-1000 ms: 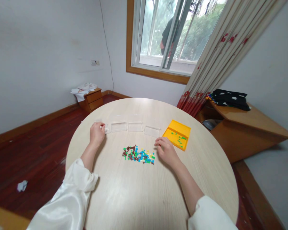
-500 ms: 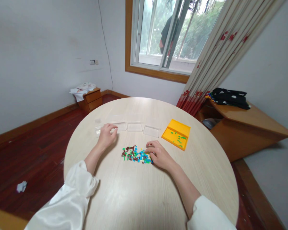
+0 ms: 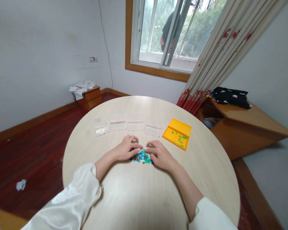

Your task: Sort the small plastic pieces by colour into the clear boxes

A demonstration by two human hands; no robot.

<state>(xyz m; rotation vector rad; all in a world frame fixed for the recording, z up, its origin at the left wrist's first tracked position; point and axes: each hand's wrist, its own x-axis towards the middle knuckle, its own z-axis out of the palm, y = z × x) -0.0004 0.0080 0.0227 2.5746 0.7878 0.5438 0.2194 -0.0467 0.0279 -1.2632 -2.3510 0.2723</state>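
Observation:
A pile of small coloured pieces (image 3: 141, 157) in blue, green and brown lies at the middle of the round wooden table (image 3: 139, 198). My left hand (image 3: 126, 149) rests on the pile's left side, fingers arched and slightly apart, covering part of it. From the other side my right hand (image 3: 159, 153) does the same, fingertips on the pieces. The two sets of fingertips nearly meet above the pile. Neither hand visibly grips anything.
Beyond the hands stands a row of clear plastic boxes (image 3: 135, 126), the leftmost (image 3: 101, 129) holding something pale. A yellow tray (image 3: 180, 123) with a few green pieces sits at the right. A wooden desk (image 3: 252, 124) with dark cloth stands to the right of the table.
My left hand has left the leftmost clear box and moved right onto the pile. My right hand came from near the yellow tray onto the pile's right side.

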